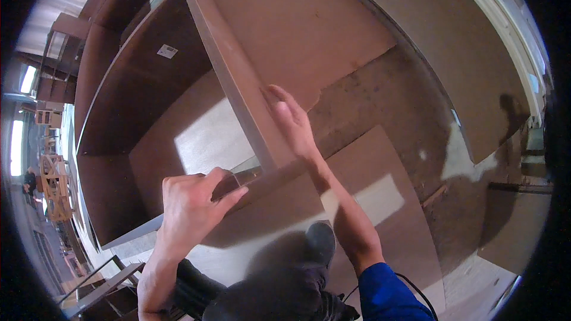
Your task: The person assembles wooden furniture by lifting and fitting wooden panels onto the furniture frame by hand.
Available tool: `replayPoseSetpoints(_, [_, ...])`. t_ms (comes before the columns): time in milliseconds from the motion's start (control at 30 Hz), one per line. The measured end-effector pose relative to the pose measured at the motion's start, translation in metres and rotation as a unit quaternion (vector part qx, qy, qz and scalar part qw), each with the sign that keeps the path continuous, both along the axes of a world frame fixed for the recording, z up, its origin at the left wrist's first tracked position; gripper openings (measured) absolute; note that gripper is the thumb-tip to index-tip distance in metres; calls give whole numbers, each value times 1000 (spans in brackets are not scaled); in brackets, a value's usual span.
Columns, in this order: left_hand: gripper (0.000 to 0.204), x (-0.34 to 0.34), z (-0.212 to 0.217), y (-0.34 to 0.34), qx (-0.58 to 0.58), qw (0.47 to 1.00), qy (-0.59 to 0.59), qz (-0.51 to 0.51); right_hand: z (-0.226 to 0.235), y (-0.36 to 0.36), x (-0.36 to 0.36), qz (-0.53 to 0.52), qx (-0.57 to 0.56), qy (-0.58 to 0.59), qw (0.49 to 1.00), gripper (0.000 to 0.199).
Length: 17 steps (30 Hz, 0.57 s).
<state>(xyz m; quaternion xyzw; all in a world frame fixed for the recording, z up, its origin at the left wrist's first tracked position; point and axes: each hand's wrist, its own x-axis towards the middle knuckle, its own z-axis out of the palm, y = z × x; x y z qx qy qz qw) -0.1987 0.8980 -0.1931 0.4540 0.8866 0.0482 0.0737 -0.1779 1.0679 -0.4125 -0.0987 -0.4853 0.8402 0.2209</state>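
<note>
A large dark brown cabinet carcass [148, 77], made of joined boards, lies on the floor at the left. Its long side board [229, 83] runs from the top of the view down to a near corner. My left hand [193, 205] grips the near end board [259, 179] close to that corner, thumb on the near side and fingers curled over the edge. My right hand [291, 120] lies against the outer face of the side board, fingers stretched out and holding nothing. A small white label [168, 52] is stuck on an inner panel.
Flat brown sheets [297, 30] lie on the floor beyond my right hand, with another sheet [380, 184] under my right forearm. A long brown panel [440, 35] stretches along the right. Wooden frames [55, 187] stand far left. My shoe [321, 241] is just below the corner.
</note>
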Motion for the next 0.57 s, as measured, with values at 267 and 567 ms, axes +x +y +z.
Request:
replayPoseSetpoints(267, [32,0,-3,3,17,1000,-3,-15,66,-3,17,-178,198,13,964,51])
replayPoseSetpoints(567, [36,-14,-3,-10,14,999,3,-48,94,-49,-33,155,-111,168,967,67])
